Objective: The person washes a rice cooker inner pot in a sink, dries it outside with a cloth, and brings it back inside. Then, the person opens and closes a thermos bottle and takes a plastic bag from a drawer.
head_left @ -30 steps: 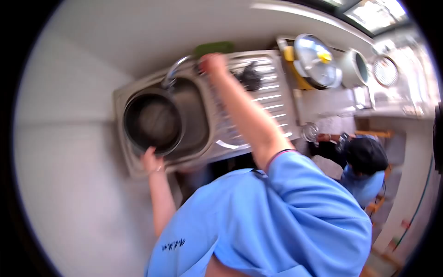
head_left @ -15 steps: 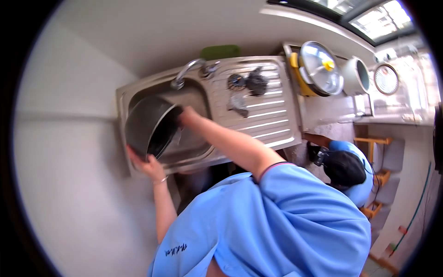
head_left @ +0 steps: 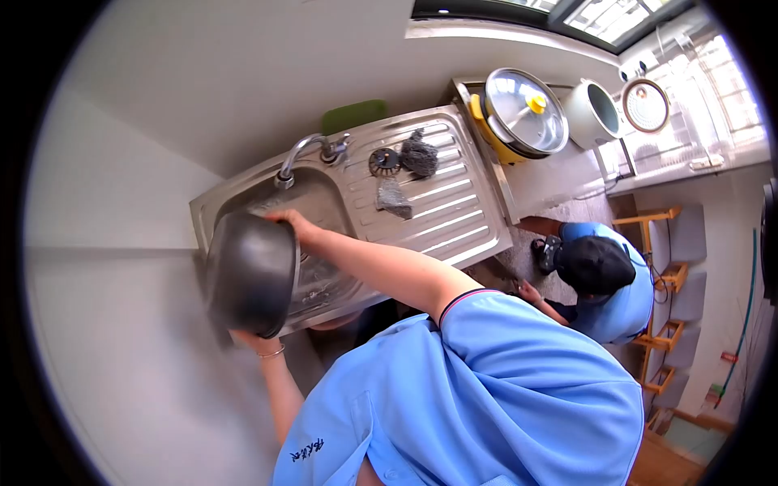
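Observation:
A dark round pot (head_left: pixel 253 274) is tilted on its side over the left part of the steel sink (head_left: pixel 328 202), its outer wall and base facing me. My left hand (head_left: pixel 258 342) grips its near lower edge, with the fingers partly hidden behind it. My right hand (head_left: pixel 293 225) holds the rim at the far right side of the pot. Behind the basin stands a curved faucet (head_left: pixel 298 155). On the ribbed drainboard (head_left: pixel 454 202) lie a dark strainer (head_left: pixel 384 162), a dark scouring pad (head_left: pixel 419 154) and a crumpled grey piece (head_left: pixel 393 198).
A yellow pan with a glass lid (head_left: pixel 527 113), a pale pot (head_left: pixel 593 113) and a round perforated piece (head_left: pixel 646 105) stand right of the sink. A green board (head_left: pixel 354 117) is against the wall. Another person (head_left: pixel 600 275) in a cap is at the right, near wooden shelves (head_left: pixel 664 334).
The pot has gone from lying upright in the basin to tipped over on its side. My right hand has moved from the faucet to the pot's rim.

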Motion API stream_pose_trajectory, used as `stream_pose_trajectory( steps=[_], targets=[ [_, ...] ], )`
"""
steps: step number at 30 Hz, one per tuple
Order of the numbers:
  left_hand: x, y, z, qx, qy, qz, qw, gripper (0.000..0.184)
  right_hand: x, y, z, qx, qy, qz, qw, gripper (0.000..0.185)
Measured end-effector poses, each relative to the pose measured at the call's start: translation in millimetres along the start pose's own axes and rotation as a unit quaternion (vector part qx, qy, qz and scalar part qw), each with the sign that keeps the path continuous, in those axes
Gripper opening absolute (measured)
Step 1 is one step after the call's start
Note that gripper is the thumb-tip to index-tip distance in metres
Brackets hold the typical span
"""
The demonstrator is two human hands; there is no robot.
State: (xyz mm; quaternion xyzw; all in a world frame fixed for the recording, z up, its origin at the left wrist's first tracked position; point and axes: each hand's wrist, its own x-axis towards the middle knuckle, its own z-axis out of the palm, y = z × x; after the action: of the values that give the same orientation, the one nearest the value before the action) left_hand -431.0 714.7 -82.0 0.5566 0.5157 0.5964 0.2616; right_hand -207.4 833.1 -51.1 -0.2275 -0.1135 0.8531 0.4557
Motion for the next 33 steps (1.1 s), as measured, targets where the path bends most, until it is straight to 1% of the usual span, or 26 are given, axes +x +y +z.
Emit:
stream_pose_trajectory(
  steps=[1,2,3,4,5,6,7,8,9,10,11,12,13,15,16,18,19,21,22,24,25,27,29,30,32,33],
  targets=[
    [-2.1,2.1,2.9,-0.019,0.007,-0.006,1.0,0.053,2.3,10.7,-3.3,-0.126,0.013,-0.086,0.988,0.025],
    [-2.5,9.7,8.5,-0.038,0.014,-0.011,0.999,0.05,-2.9,17.3,-4.1,-0.268,0.02,-0.19,0.944,0.026],
    [-3.6,20.4,8.3,0.044,0.036,0.006,0.998,0.045,-9.9,25.0,-5.1,-0.323,0.059,-0.236,0.915,0.033],
    [-6.2,30.8,8.8,0.128,0.062,0.025,0.99,0.04,-16.3,31.4,-13.3,-0.457,0.099,-0.219,0.856,0.039],
    [-12.3,11.3,-8.0,0.123,0.056,0.028,0.99,0.04,-22.0,34.8,-21.6,-0.579,0.137,-0.195,0.78,0.045],
    [-15.5,-28.4,-35.9,0.281,0.055,0.081,0.955,0.039,-34.3,26.7,-18.5,-0.66,0.092,-0.059,0.743,0.048],
    [-13.2,-47.9,-46.4,0.431,0.055,0.133,0.891,0.039,-52.2,15.3,-11.3,-0.722,0.045,0.079,0.686,0.05],
    [-8.7,-37.4,-40.6,0.427,0.055,0.139,0.892,0.039,-76.8,16.4,-0.1,-0.716,0.092,0.036,0.691,0.046],
    [-5.1,-17.4,-35.4,0.432,0.072,0.158,0.885,0.038,-94.9,16.2,-2.8,-0.717,0.095,0.032,0.69,0.046],
    [-3.0,7.1,-27.9,0.436,0.089,0.178,0.878,0.036,-111.5,15.5,-6.4,-0.836,0.071,-0.087,0.538,0.042],
    [1.7,36.5,-16.4,0.434,0.086,0.183,0.878,0.036,-124.1,17.2,-7.3,-0.91,0.047,-0.202,0.36,0.039],
    [5.1,60.2,-0.4,0.331,0.079,0.166,0.926,0.038,-127.0,24.1,-18.5,-0.922,0.033,-0.144,0.358,0.035],
    [8.6,83.9,15.5,0.221,0.076,0.149,0.961,0.039,-137.3,25.2,-19.4,-0.922,0.039,-0.15,0.356,0.035],
    [5.2,104.2,36.4,0.134,0.061,0.137,0.98,0.039,-164.2,19.8,-24.8,-0.906,0.018,-0.187,0.38,0.028],
    [1.0,110.5,47.2,0.113,0.046,0.135,0.983,0.04,-178.2,12.3,-26.4,-0.907,0.025,-0.192,0.375,0.028],
    [-11.5,120.4,72.3,0.081,0.014,0.133,0.988,0.04,-216.2,1.7,-28.1,-0.874,0.015,-0.127,0.469,0.02],
    [-18.3,125.2,86.9,0.064,-0.002,0.131,0.989,0.04,-235.4,-3.7,-35.1,-0.875,0.025,-0.129,0.465,0.02],
    [-32.6,134.6,120.2,0.029,-0.034,0.129,0.991,0.041,-275.9,-16.9,-51.7,-0.775,0.019,-0.067,0.629,0.017],
    [-39.2,139.7,135.6,0.016,-0.052,0.128,0.99,0.041,-295.1,-22.5,-65.9,-0.776,0.028,-0.07,0.626,0.017],
    [-55.2,150.7,166.6,-0.009,-0.091,0.127,0.988,0.041,-336.9,-26.3,-95.4,-0.711,0.024,-0.083,0.698,0.017],
    [-62.2,155.6,182.2,-0.022,-0.11,0.125,0.986,0.042,-362.5,-36.2,-99.6,-0.699,0.05,-0.031,0.713,0.019],
    [-75.3,165.4,208.4,-0.046,-0.155,0.122,0.979,0.042,-402.1,-30.0,-142.2,-0.678,0.096,-0.032,0.728,0.021],
    [-84.3,171.8,227.6,-0.068,-0.202,0.114,0.97,0.043,-445.5,-24.8,-171.1,-0.647,0.141,0.011,0.75,0.024],
    [-88.6,175.7,238.9,-0.082,-0.232,0.109,0.963,0.043,-467.9,-14.6,-187.6,-0.621,0.179,0.004,0.763,0.025],
    [-92.9,179.0,259.9,-0.112,-0.287,0.094,0.947,0.043,-509.0,17.2,-230.2,-0.579,0.265,0.033,0.77,0.027],
    [-93.7,180.2,269.7,-0.125,-0.313,0.086,0.937,0.044,-530.5,35.8,-247.4,-0.583,0.307,0.044,0.751,0.029]
  ],
)
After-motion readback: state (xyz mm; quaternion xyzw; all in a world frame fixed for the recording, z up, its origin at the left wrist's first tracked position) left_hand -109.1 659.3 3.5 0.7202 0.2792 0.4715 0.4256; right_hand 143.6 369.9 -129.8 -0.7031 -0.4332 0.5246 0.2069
